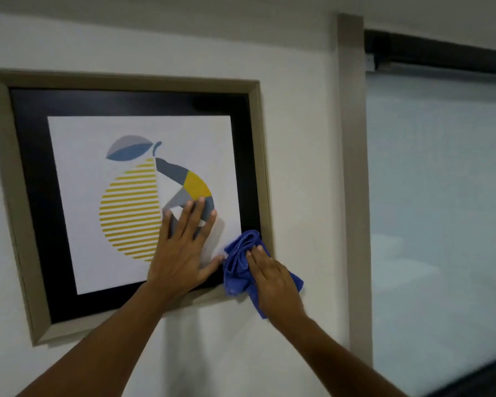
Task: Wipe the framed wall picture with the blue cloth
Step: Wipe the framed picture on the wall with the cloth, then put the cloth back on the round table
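Now blue cloth (241, 262) under right hand (272, 279), frame corner (262, 196)

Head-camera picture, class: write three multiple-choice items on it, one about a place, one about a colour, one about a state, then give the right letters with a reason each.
1. Where on the framed picture is the cloth pressed?
A. top left corner
B. bottom right corner
C. middle of the top edge

2. What colour are the stripes on the printed fruit?
A. yellow
B. red
C. green

3. What is the left hand doing?
A. gripping the cloth
B. hanging clear of the wall
C. lying flat on the picture, fingers spread

Answers: 1 B, the right hand holds the cloth at the frame's lower right corner. 2 A, the stripes are yellow. 3 C, its palm rests open on the print.
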`<act>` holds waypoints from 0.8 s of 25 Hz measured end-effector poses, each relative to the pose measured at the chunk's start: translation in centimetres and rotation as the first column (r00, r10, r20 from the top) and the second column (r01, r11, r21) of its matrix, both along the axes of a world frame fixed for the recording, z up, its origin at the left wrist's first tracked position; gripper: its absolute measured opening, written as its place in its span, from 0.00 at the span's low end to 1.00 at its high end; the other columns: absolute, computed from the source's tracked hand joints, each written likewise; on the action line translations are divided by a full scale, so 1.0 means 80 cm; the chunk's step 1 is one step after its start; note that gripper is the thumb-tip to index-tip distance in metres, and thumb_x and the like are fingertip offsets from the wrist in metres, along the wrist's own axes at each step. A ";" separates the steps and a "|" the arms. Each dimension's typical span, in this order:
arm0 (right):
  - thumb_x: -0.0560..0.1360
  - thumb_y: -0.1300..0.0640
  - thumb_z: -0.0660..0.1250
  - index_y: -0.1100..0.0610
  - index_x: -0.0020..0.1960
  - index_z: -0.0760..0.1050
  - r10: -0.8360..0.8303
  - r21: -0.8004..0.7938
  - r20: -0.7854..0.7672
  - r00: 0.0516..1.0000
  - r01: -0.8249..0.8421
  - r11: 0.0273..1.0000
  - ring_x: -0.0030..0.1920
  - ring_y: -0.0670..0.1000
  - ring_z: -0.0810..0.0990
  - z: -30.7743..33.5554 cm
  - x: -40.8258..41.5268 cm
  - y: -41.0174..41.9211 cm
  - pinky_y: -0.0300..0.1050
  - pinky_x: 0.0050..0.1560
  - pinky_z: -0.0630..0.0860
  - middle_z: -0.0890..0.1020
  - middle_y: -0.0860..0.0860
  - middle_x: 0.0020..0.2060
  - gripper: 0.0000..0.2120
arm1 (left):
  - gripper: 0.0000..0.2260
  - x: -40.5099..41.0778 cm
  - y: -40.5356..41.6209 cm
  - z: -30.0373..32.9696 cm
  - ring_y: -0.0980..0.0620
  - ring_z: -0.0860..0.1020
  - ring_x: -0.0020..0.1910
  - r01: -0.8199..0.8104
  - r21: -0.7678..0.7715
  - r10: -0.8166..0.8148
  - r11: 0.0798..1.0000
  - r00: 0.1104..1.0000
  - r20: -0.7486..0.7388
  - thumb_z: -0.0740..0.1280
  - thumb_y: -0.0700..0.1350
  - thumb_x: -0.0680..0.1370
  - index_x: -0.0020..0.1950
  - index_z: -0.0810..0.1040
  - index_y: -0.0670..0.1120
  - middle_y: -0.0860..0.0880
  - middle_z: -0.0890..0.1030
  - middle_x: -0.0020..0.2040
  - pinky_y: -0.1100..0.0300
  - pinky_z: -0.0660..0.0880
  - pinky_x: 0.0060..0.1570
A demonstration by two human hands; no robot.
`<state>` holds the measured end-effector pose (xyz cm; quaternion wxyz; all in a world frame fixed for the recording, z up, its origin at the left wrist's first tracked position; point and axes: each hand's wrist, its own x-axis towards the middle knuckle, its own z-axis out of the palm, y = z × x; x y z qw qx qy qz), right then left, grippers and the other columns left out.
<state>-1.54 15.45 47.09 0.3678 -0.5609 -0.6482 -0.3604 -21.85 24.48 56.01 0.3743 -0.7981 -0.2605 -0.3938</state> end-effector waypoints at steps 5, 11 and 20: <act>0.69 0.65 0.77 0.65 0.70 0.71 -0.010 -0.089 0.029 1.000 0.013 0.996 0.69 0.56 0.73 -0.048 0.054 -0.070 0.53 0.63 0.73 0.73 0.59 0.69 0.31 | 0.31 0.088 -0.042 -0.075 0.42 0.54 0.82 0.206 -0.024 -0.205 0.978 0.943 -0.262 0.53 0.59 0.82 0.82 0.55 0.48 0.41 0.55 0.83 0.41 0.53 0.78; 0.75 0.64 0.71 0.62 0.76 0.62 -0.213 -0.422 -0.045 0.976 0.175 0.890 0.74 0.56 0.65 -0.184 0.145 -0.198 0.55 0.67 0.69 0.64 0.57 0.75 0.33 | 0.26 0.208 -0.106 -0.246 0.43 0.62 0.80 0.314 -0.368 -0.446 0.875 0.817 -0.365 0.52 0.55 0.83 0.80 0.64 0.46 0.44 0.64 0.81 0.42 0.68 0.74; 0.74 0.58 0.73 0.59 0.73 0.69 -0.383 -0.831 -0.018 0.924 0.199 0.519 0.71 0.54 0.71 -0.577 0.232 -0.382 0.50 0.64 0.73 0.72 0.55 0.71 0.29 | 0.26 0.322 -0.260 -0.699 0.42 0.69 0.76 0.195 -0.867 -0.774 0.459 0.567 -0.282 0.59 0.52 0.80 0.78 0.68 0.48 0.42 0.70 0.78 0.44 0.74 0.67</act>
